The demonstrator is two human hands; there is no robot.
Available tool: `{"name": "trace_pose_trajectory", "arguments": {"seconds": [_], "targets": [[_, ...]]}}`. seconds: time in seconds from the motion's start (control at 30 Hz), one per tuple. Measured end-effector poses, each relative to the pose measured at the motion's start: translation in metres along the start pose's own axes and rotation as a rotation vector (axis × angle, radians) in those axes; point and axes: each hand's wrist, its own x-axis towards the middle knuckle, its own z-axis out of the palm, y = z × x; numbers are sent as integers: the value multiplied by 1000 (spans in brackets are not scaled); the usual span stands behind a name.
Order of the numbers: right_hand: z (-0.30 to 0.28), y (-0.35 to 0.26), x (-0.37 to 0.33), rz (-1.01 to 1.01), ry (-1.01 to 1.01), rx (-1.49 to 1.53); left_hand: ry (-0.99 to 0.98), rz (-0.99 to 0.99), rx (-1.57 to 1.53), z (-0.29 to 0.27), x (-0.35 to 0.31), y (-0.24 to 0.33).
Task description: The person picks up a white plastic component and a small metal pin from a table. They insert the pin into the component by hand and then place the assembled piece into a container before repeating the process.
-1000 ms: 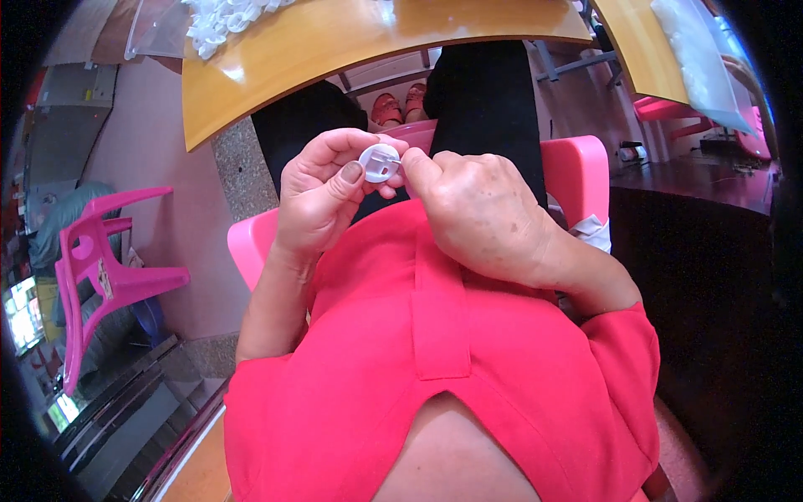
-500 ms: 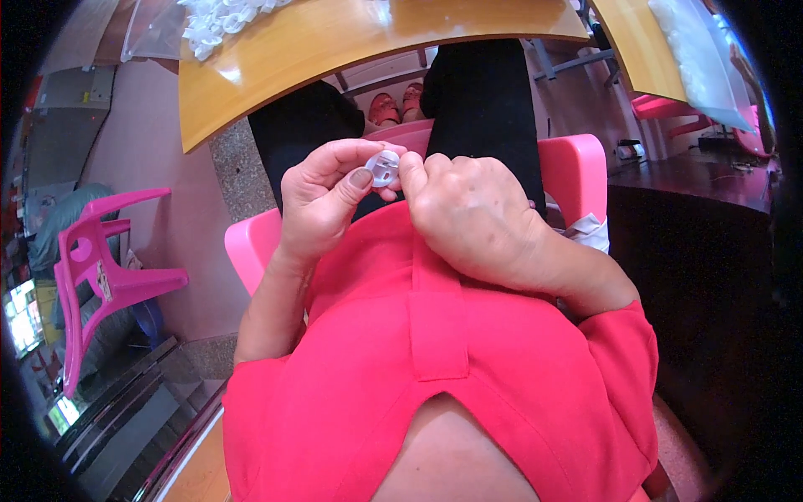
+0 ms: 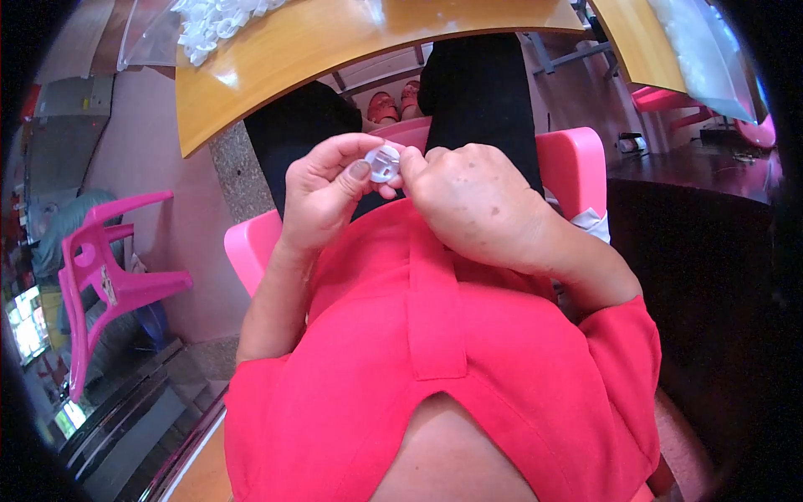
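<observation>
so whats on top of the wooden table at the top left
A heap of small white plastic pieces lies on the wooden table, partly in a clear plastic bag. The frame edge cuts off the rest of the heap.

Wooden tabletop edge hangs close above; open space beneath.

Small home-style piecework spot, not a factory line: curved orange wooden worktop carrying a heap of small white plastic parts by a clear plastic bag, pink plastic chairs, speckled stone floor, dark wooden cabinet on the right.
</observation>
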Motion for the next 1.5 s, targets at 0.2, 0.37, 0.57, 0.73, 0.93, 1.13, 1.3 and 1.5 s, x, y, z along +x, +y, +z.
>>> {"name": "trace_pose_trajectory", "arguments": {"seconds": [0.2,0.37,0.57,0.73,0.93,1.13,1.3,1.5], "targets": [[-12,-1,-4,56,-53,81,-50,-44,-224,-4,1,5],[-11,-5,-5,60,-44,69,-48,-50,-254,-7,1,7],[-11,-6,-5,44,0,19,-46,-36,-246,-7,0,7],[-9,-6,-4,57,22,73,-36,-57,-208,-9,-2,6],[-4,-8,-3,35,4,60,-6,-85,-162,-5,-4,8],[-2,-9,-2,31,-14,59,7,-101,-108,-3,-4,9],[-2,-10,-3,19,-17,-12,21,-119,-51,-3,-4,8],[-1,-12,-4,-50,-10,-137,49,-145,24,1,-5,11]]}}
